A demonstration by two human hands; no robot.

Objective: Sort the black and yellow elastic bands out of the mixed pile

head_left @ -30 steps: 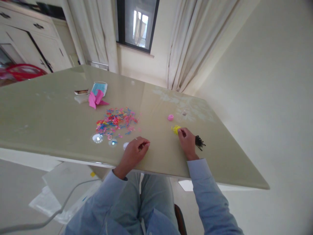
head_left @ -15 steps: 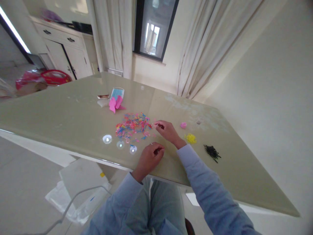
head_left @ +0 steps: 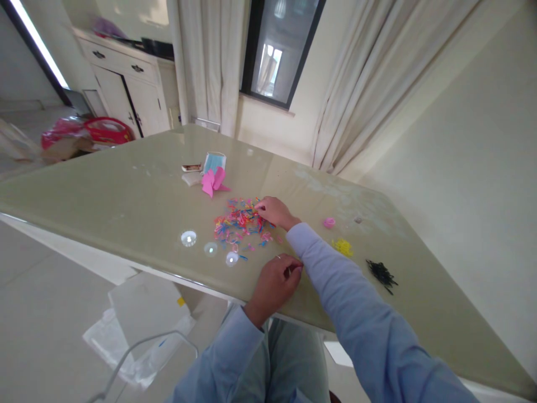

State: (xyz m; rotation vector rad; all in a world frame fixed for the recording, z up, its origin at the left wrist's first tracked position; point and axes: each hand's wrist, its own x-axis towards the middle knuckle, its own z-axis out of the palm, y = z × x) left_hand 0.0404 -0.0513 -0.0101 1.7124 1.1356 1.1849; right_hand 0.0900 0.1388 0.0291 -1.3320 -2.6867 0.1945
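Note:
A loose pile of small colourful bands (head_left: pixel 238 221), mostly pink, red and blue, lies on the table. My right hand (head_left: pixel 274 211) reaches over the right side of this pile, its bent fingertips down among the pieces. Whatever those fingers pinch is too small to tell. Close to the table's front edge, my left hand (head_left: pixel 277 282) is closed, thumb against fingers, beside my right forearm. Anything in that pinch is hidden. To the left of the hands stand three small clear round dishes, the nearest dish (head_left: pixel 232 258) with a blue piece at its side.
Right of my right arm lie a pink round item (head_left: pixel 329 223), a yellow heap (head_left: pixel 343 247) and a black heap (head_left: pixel 381 274) of thin pieces. Behind the pile are a pink folded piece (head_left: pixel 213 182) and a blue face mask (head_left: pixel 215 161). The table's front edge (head_left: pixel 168 274) runs nearby.
My right hand has moved left and forward, from beside the colourful pile onto it. My left hand stays pinched near the table edge. The camera view has shifted slightly.

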